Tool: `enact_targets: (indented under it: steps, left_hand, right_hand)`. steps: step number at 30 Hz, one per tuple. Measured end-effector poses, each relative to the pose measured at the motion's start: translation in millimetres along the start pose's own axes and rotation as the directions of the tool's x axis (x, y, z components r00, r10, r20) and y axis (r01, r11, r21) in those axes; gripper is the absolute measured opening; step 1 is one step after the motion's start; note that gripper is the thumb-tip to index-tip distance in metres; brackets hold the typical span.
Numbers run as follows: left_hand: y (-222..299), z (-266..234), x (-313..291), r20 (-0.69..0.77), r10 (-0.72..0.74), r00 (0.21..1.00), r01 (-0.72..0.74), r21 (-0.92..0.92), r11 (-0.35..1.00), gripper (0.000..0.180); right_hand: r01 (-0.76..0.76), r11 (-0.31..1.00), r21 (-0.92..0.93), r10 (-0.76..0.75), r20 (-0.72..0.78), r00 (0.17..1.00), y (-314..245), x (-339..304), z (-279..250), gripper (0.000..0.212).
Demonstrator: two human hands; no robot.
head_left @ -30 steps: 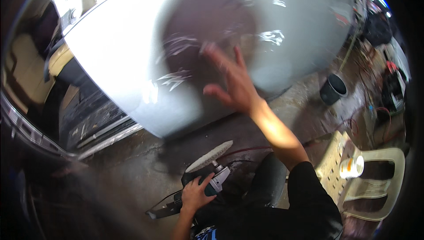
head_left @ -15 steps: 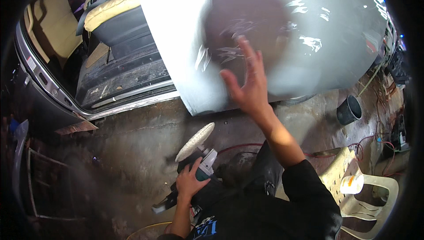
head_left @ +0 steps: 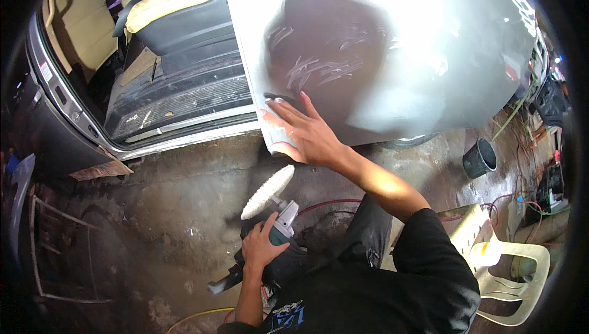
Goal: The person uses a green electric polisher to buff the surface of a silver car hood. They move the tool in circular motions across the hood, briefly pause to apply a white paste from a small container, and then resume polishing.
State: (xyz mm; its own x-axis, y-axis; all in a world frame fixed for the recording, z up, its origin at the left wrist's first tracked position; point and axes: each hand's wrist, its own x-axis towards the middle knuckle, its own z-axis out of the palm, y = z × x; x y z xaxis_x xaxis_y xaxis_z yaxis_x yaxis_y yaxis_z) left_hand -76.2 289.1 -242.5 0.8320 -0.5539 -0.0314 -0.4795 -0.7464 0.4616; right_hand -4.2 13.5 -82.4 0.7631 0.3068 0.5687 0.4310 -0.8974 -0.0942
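My left hand (head_left: 262, 245) is wrapped round the body of a power polisher (head_left: 283, 223) at my left side. Its round, white, fluffy pad (head_left: 268, 191) is tilted upward, just below the panel's lower corner. With fingers stretched out, my right hand (head_left: 307, 131) lies against the lower left corner of a shiny silver car panel (head_left: 368, 110). My fingertips rest near its left edge. White smears of paste (head_left: 325, 71) streak the dark reflected area above that hand.
To the left, an open car doorway shows a seat (head_left: 83, 21) and a ribbed sill (head_left: 178, 110). A black bucket (head_left: 480, 158) stands at right on the wet concrete floor. Near my right arm is a cream plastic chair (head_left: 527, 272) with a white tub (head_left: 485, 254). Hoses trail across the floor.
My right hand has moved left and down, from the panel's smeared middle to its lower left corner. The left hand keeps its grip on the polisher.
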Motion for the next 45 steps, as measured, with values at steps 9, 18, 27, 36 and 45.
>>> enact_targets:
  steps: [9,18,27,36,45]
  left_hand:
    - [5,10,7,0.032,0.027,0.999,-0.028,0.025,0.999,0.096]
    - [10,12,21,0.033,0.066,0.997,-0.068,0.065,0.996,0.097]
    - [25,23,28,0.074,0.077,0.994,-0.084,0.096,0.992,0.097]
    - [24,21,23,0.090,0.120,0.989,-0.133,0.160,0.978,0.098]
    - [39,31,31,0.117,0.131,0.984,-0.151,0.180,0.972,0.103]
  right_hand:
    - [0.131,0.987,-0.091,-0.141,-0.111,0.984,0,65,-48,0.069]
    - [-0.026,0.894,-0.448,-0.122,-0.298,0.947,36,101,-153,0.074]
    - [-0.560,0.487,-0.670,-0.110,-0.683,0.722,185,-37,-267,0.073]
    - [-0.202,0.814,0.545,0.580,-0.781,0.231,273,-166,-317,0.068]
    - [-0.783,0.401,-0.475,0.457,-0.637,0.621,235,-182,-246,0.074]
